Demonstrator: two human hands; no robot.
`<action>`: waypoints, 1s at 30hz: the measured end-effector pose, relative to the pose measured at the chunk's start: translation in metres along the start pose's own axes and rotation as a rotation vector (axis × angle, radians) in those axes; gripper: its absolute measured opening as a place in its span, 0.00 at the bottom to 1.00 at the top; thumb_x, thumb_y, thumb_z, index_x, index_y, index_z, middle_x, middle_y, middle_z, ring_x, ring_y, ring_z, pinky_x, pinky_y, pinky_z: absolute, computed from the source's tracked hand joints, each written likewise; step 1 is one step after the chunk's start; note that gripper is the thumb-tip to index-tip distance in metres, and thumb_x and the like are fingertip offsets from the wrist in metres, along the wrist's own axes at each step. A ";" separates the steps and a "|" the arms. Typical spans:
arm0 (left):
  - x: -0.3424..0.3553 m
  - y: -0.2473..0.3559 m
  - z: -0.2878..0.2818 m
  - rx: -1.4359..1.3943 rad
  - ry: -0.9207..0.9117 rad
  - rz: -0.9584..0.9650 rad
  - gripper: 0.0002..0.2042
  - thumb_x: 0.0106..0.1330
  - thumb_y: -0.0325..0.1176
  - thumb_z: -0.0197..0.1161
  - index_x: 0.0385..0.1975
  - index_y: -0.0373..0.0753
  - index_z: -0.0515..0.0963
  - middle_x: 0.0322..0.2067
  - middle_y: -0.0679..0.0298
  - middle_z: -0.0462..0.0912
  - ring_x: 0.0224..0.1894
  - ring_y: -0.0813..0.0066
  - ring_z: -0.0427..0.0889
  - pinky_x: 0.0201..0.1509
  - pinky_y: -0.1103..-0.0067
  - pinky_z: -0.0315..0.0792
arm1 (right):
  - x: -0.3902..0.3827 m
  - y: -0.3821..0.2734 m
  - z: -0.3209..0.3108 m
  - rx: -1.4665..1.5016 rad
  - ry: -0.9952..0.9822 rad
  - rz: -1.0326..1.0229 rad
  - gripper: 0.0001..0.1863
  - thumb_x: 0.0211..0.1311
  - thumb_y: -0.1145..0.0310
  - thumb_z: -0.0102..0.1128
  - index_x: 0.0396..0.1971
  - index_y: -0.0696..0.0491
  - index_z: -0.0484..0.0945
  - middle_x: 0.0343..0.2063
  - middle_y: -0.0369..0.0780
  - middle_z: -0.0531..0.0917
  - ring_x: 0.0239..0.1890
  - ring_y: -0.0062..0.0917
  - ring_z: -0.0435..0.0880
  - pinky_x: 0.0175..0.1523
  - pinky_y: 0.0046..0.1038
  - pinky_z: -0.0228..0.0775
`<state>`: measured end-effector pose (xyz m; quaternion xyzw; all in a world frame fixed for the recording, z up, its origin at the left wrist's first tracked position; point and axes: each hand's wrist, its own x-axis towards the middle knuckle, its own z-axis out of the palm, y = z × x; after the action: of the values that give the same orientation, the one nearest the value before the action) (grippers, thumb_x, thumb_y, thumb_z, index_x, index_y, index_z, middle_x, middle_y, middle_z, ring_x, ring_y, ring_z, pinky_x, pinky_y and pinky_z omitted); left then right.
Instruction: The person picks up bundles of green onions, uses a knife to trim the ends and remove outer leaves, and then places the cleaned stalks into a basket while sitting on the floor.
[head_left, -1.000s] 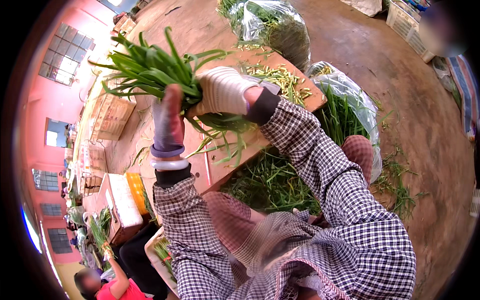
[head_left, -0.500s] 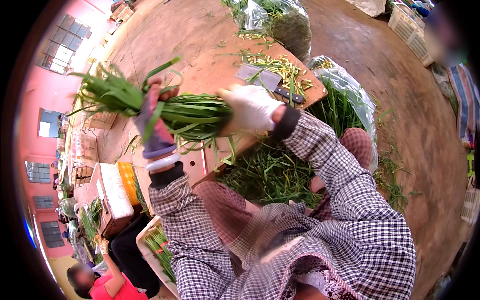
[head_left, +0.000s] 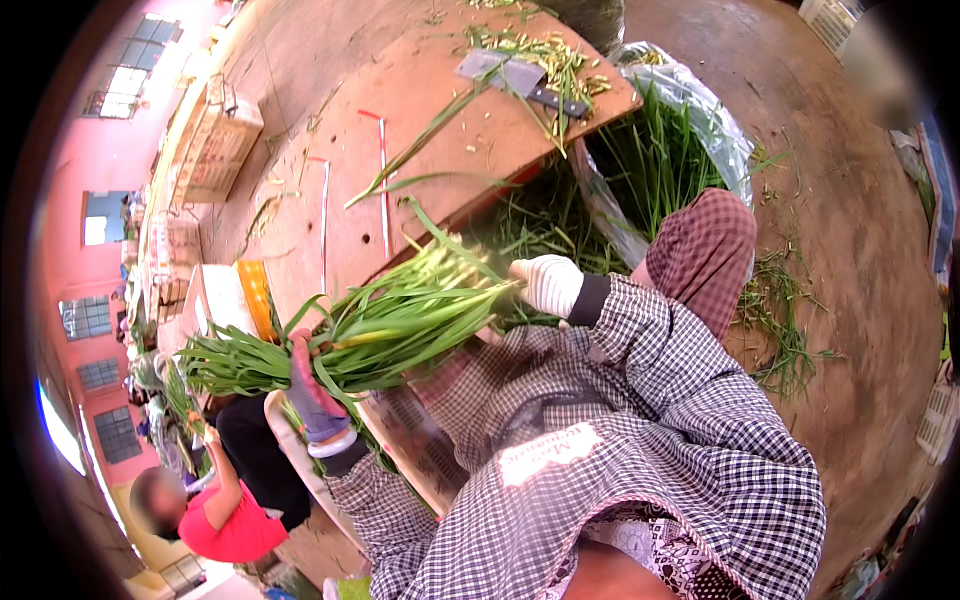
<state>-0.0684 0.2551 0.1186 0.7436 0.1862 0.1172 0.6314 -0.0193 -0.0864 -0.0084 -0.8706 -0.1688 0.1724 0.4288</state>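
Bunch of greens up in the left hand, right hand in at its pale end!

And here's the left hand (head_left: 308, 385), gloved in purple and pink, clamped around the bunch of greens (head_left: 400, 335), which lies nearly level in the air off the near edge of the tabletop (head_left: 430, 60), leafy tips out to the left; over at the other end, the right hand (head_left: 550, 285), in a striped pale glove, has its fingers curled beside the blurred stalk ends, and whether they grip any I cannot tell. Up on the tabletop, a cleaver (head_left: 515, 75) lies among cut stalk pieces (head_left: 580, 65), loose long leaves (head_left: 420, 140) trail across the board, and two thin strips lie nearby; just off its right corner, a clear plastic bag (head_left: 735, 125) full of greens!
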 end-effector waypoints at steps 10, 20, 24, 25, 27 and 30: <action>-0.054 -0.028 -0.031 -0.258 0.169 -0.203 0.10 0.68 0.38 0.54 0.40 0.39 0.73 0.25 0.69 0.71 0.31 0.78 0.74 0.34 0.81 0.73 | -0.016 0.065 -0.037 -0.104 0.043 0.070 0.29 0.54 0.47 0.57 0.36 0.62 0.78 0.27 0.52 0.81 0.31 0.40 0.82 0.38 0.35 0.73; -0.079 -0.038 -0.032 0.211 -0.035 0.146 0.08 0.69 0.32 0.49 0.39 0.34 0.72 0.39 0.62 0.75 0.43 0.73 0.75 0.52 0.77 0.70 | 0.053 -0.013 0.067 0.462 0.007 0.064 0.51 0.36 0.49 0.71 0.59 0.64 0.62 0.38 0.51 0.81 0.38 0.34 0.82 0.44 0.28 0.73; -0.106 -0.060 -0.066 -0.224 -0.120 -0.286 0.13 0.69 0.32 0.50 0.51 0.37 0.66 0.49 0.63 0.72 0.54 0.72 0.71 0.61 0.74 0.61 | 0.060 0.009 0.088 0.196 0.088 -0.020 0.24 0.55 0.58 0.59 0.46 0.61 0.73 0.12 0.44 0.72 0.14 0.30 0.72 0.24 0.32 0.67; -0.111 -0.062 -0.066 -0.221 -0.101 -0.340 0.14 0.69 0.32 0.51 0.52 0.38 0.66 0.48 0.64 0.73 0.53 0.72 0.72 0.60 0.73 0.63 | 0.061 0.020 0.092 0.103 0.031 0.016 0.22 0.56 0.60 0.59 0.45 0.61 0.74 0.13 0.44 0.73 0.15 0.31 0.73 0.25 0.33 0.68; -0.121 -0.063 -0.064 -0.206 -0.052 -0.441 0.14 0.68 0.33 0.53 0.52 0.42 0.67 0.48 0.66 0.74 0.51 0.72 0.73 0.56 0.71 0.67 | 0.061 0.019 0.088 -0.075 -0.088 0.077 0.19 0.56 0.63 0.58 0.44 0.59 0.75 0.15 0.44 0.75 0.17 0.34 0.75 0.26 0.34 0.70; -0.128 -0.065 -0.062 -0.199 0.019 -0.540 0.15 0.66 0.34 0.55 0.53 0.46 0.68 0.46 0.68 0.75 0.47 0.72 0.76 0.48 0.70 0.72 | 0.065 0.035 0.074 -0.029 -0.100 0.203 0.05 0.55 0.72 0.56 0.32 0.53 0.77 0.25 0.45 0.81 0.29 0.38 0.81 0.35 0.35 0.74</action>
<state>-0.2176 0.2653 0.0732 0.6002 0.3711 -0.0305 0.7079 0.0103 -0.0272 -0.0893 -0.8797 -0.1034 0.2558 0.3874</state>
